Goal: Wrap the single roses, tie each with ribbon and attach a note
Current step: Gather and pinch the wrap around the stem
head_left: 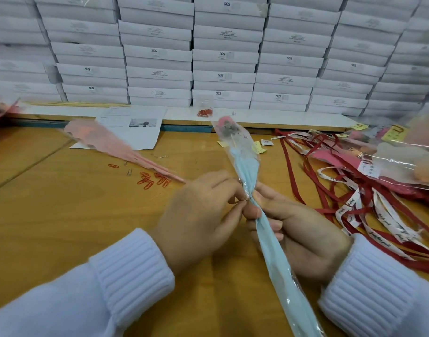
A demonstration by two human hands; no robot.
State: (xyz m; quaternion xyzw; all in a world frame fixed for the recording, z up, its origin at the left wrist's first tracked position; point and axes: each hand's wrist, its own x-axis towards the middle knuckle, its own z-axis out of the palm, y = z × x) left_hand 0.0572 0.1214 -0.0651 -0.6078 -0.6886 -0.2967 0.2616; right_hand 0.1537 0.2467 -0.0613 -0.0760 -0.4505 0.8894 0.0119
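A single rose (229, 127) in a clear sleeve with light blue paper (247, 166) stands tilted at the centre, its head pointing away from me. My right hand (298, 234) grips the blue sleeve around its narrow neck. My left hand (203, 215) pinches a thin wire clip (243, 199) right against that neck. The sleeve's long tail (288, 283) runs down toward the bottom edge. A pile of red and white printed ribbons (354, 198) lies to the right. Small yellow notes (258, 148) sit behind the rose.
A pink wrapped sleeve (116, 149) lies on the wooden table (50, 215) at the left, with red paper clips (152, 180) beside it. Printed sheets (133, 127) lie further back. More wrapped flowers (408, 161) lie at the right. Stacked white boxes (223, 57) form a wall behind.
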